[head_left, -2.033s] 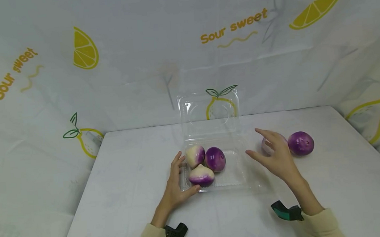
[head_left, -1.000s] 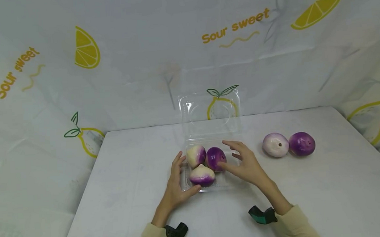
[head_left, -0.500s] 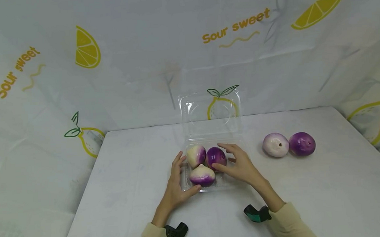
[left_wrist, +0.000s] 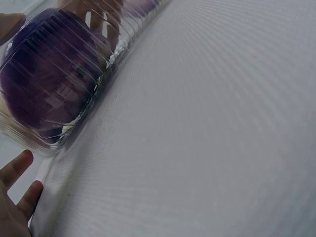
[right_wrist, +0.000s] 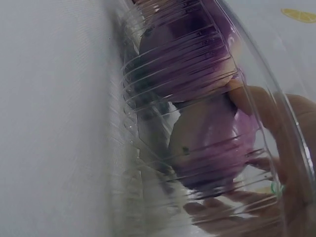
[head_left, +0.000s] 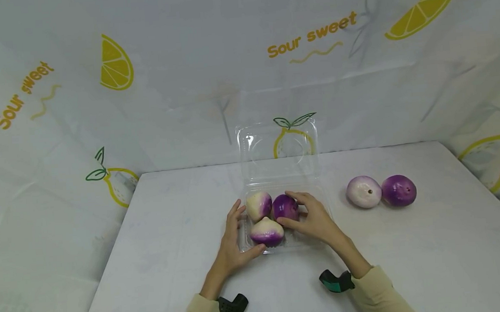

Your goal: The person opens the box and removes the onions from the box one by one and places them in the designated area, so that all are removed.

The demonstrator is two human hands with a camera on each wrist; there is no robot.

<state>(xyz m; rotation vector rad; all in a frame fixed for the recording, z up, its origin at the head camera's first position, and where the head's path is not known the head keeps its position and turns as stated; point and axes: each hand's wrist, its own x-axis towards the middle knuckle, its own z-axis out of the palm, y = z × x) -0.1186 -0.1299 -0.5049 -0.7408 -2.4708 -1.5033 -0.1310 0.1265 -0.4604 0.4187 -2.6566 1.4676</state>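
Purple bulb, pinched by right hand, crowded by 2 paler bulbs; left hand spread beside clear box.

The orange lettering "Sour sweet" stands twice on the white backdrop.

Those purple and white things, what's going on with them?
A person's right hand grips the purple one in the open clear box, where two whiter ones also lie. The left hand is at the box's left side. A pale one and another purple one sit outside, on the table.
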